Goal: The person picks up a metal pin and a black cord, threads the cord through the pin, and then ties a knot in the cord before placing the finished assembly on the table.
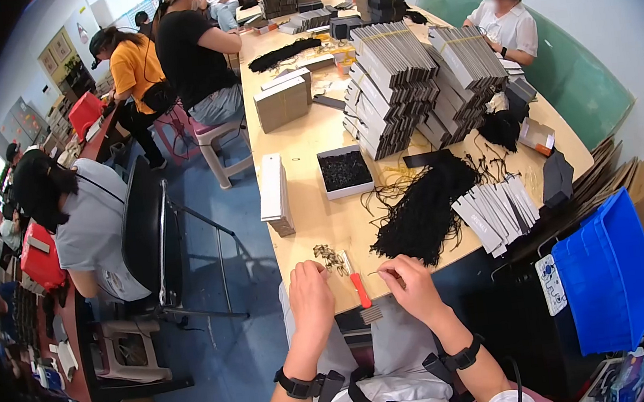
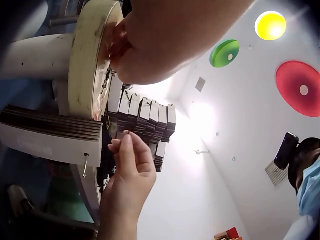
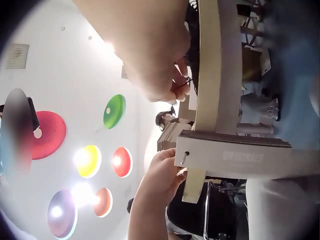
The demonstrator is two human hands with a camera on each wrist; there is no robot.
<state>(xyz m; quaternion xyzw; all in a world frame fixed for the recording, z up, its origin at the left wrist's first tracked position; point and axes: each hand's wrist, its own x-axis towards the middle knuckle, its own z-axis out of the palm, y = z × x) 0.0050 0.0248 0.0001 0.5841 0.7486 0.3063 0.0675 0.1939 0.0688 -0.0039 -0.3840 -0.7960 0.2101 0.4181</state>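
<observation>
My right hand (image 1: 413, 290) pinches a thin dark strand (image 3: 187, 82) between thumb and fingertips, just above the table's front edge. The left hand (image 1: 311, 296) has its fingers bent beside a small pile of brass-coloured metal pieces (image 1: 330, 257); I cannot tell whether it holds one. Between the hands lies a red-handled tool (image 1: 360, 290). At the table edge in front of my lap is a stack of grey cards (image 3: 235, 156) printed ORIGINALS, its layers seen edge-on in the head view. A silver metal hook (image 2: 85, 167) pokes out of the hole in the cards.
A bundle of black cords (image 1: 418, 210) lies past my right hand, with fanned white tags (image 1: 495, 217) beside it. Beyond stand a box of small black pieces (image 1: 345, 173), a white card stack (image 1: 274, 194) and tall card piles (image 1: 395, 73). A blue bin (image 1: 612, 271) stands at right.
</observation>
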